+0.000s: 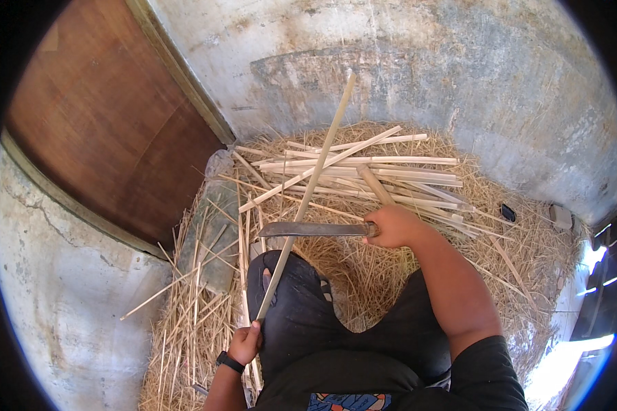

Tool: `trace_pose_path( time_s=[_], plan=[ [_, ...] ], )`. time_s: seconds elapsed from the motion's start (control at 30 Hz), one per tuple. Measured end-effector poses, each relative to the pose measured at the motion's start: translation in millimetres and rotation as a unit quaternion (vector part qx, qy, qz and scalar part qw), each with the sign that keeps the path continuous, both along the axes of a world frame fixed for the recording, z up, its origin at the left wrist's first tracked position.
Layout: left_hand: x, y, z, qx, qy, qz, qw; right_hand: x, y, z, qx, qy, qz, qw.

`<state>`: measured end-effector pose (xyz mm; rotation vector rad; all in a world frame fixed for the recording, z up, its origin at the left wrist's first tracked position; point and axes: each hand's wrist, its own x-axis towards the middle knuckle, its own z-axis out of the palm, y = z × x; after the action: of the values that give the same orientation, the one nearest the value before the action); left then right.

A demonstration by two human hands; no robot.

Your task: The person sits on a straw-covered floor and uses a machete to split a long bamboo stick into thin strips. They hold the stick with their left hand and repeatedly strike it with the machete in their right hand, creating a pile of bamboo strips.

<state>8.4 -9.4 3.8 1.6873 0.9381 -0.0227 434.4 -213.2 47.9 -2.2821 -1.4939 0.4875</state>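
My left hand (245,344), a dark watch on its wrist, is closed around the lower end of a long, pale bamboo strip (322,161). The strip slants up past my left thigh and over the pile toward the wall. In my right hand (394,226) is a machete (312,229), its dark blade pointing left, nearly level. The blade crosses in front of the strip; whether they touch, I cannot tell. A thicker brown stick (375,185) runs up from beside my right fist; its lower end is hidden.
Split bamboo strips (397,170) lie heaped ahead on a floor littered with shavings (528,264). Thin slivers (193,301) cover the left side, near a grey slab (216,257). A brown wooden door (110,116) and weathered wall (418,68) close in. A small black object (507,212) lies right.
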Motion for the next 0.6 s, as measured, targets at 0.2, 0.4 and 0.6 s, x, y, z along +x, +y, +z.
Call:
trace_pose_path(
  time_s=[0.2, 0.4, 0.6],
  plan=[
    [-3, 6, -4, -0.015, 0.014, -0.005, 1.0, 0, 3, -8, -0.002, 0.008, 0.001, 1.0],
    [-2, 6, -4, -0.046, 0.001, 0.004, 0.999, -1, 5, -8, -0.018, 0.013, 0.002, 1.0],
    [-1, 5, -2, -0.05, -0.003, 0.009, 0.999, -2, 8, -13, -0.036, 0.021, 0.002, 0.999]
  ],
)
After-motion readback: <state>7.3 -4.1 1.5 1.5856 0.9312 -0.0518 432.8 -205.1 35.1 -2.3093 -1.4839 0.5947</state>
